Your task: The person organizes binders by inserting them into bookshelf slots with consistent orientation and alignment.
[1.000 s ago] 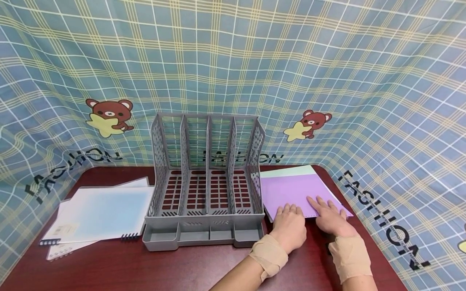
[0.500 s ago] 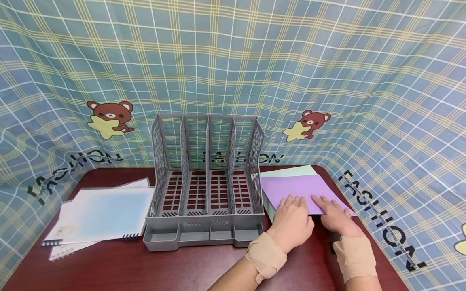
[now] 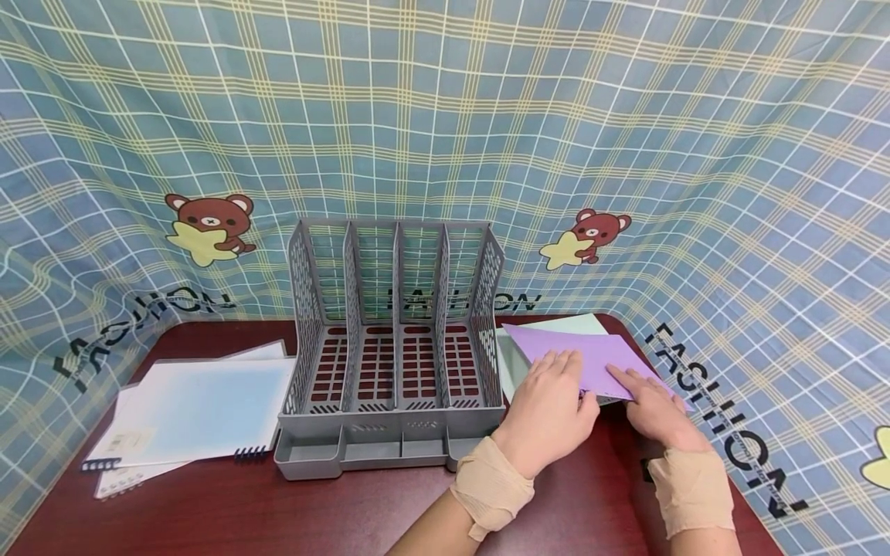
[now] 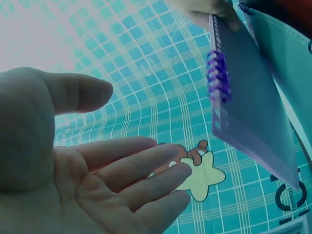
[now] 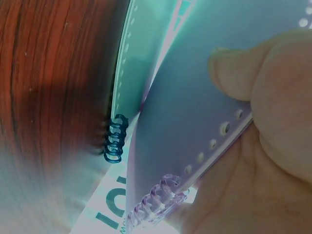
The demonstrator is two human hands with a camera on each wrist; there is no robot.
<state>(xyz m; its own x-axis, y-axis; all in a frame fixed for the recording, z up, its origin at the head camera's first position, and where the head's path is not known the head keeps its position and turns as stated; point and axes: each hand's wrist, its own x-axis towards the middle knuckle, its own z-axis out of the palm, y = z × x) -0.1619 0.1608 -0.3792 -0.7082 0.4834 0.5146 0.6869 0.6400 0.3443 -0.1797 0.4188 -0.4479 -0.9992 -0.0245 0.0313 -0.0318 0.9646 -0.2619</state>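
A purple coil-bound notebook [image 3: 601,357] is tilted up at its near edge, right of the grey rack. My right hand [image 3: 657,409] pinches that edge, thumb on one side and fingers on the other, beside its row of holes and clear purple coil [image 5: 156,197]. My left hand [image 3: 549,409] is at the notebook's left part in the head view; in the left wrist view its fingers [image 4: 141,170] are extended, with a gap to the notebook. Beneath lies a pale green notebook [image 3: 513,369] with a dark coil [image 5: 116,139].
A grey file rack [image 3: 392,423] with upright dividers and front trays stands mid-table. Left of it, overlapping white and pale blue coil-bound notebooks [image 3: 202,409] lie on the dark red table [image 3: 334,517]. Plaid curtain [image 3: 445,116] surrounds the table's back and sides.
The purple notebook has lifted at its near edge and shifted right, baring more of the green one. My right hand has moved right with it; the left has turned and moved slightly forward.
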